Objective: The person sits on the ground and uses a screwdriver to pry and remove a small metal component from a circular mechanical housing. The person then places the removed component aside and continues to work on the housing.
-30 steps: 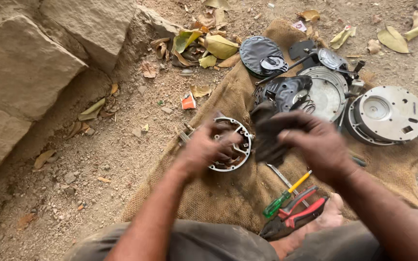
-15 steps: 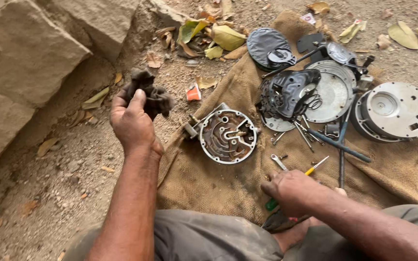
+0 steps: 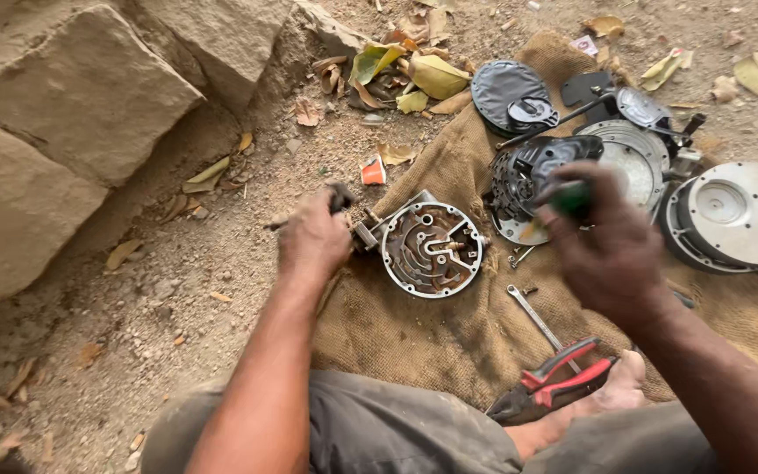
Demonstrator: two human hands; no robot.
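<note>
Your left hand (image 3: pixel 313 237) sits at the left edge of the round metal housing (image 3: pixel 432 249), which lies open side up on the burlap sack (image 3: pixel 449 342) spread over the dirt. The fingers are curled round something dark at the housing's edge, but how tightly that grip closes you cannot tell from here. Your right hand (image 3: pixel 611 254) hovers over the sack to the right of the housing with its grip closed round a green-handled tool (image 3: pixel 570 200); the tool's working end is blurred and cannot be made out.

Judged from how things lie, the stripping is well along. The housing is bare, with its inner ribs and a centre post showing. Above and to its right the removed parts are laid out: a dark finned part (image 3: pixel 526 175), a flat black cover (image 3: pixel 504 88), a pale round plate (image 3: pixel 633 162) and a large silver disc (image 3: pixel 734 215) at the far right.

A spanner (image 3: pixel 532 314) lies on the sack just below the housing, and red-handled pliers (image 3: pixel 559 377) lie near your foot (image 3: pixel 611 391), both untouched.

What seems left is the work inside the housing itself, since its post and small fittings remain in place.
</note>
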